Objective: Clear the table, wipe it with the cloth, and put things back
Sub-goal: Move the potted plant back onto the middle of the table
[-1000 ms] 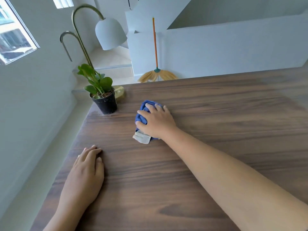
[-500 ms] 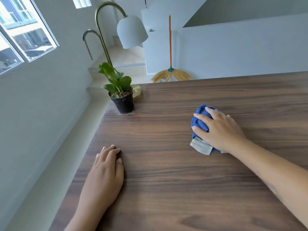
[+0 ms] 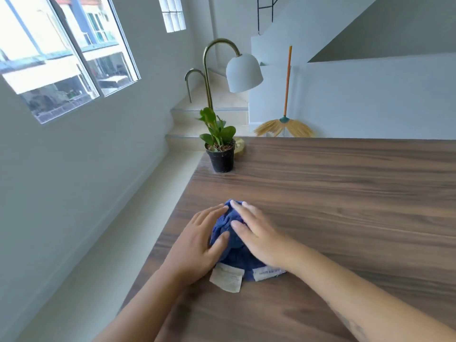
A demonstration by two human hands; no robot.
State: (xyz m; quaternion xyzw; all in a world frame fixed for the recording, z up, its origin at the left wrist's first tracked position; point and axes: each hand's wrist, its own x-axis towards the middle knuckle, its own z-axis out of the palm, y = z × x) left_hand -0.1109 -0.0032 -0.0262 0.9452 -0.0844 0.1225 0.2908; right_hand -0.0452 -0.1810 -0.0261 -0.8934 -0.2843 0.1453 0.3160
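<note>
A bunched blue cloth with two white labels lies on the dark wooden table, near its left edge. My left hand presses against the cloth's left side, fingers laid over it. My right hand lies flat on the cloth's right side. Both hands cover most of the cloth. A small green plant in a black pot stands at the table's far left corner, apart from the hands.
A brass lamp with a white shade stands behind the plant at the corner. A broom leans on the white wall beyond the table. The left table edge drops to a pale floor beside the window wall.
My right hand has slid the cloth from the middle of the table back to the near left. My left hand has left the tabletop and come onto the cloth.
</note>
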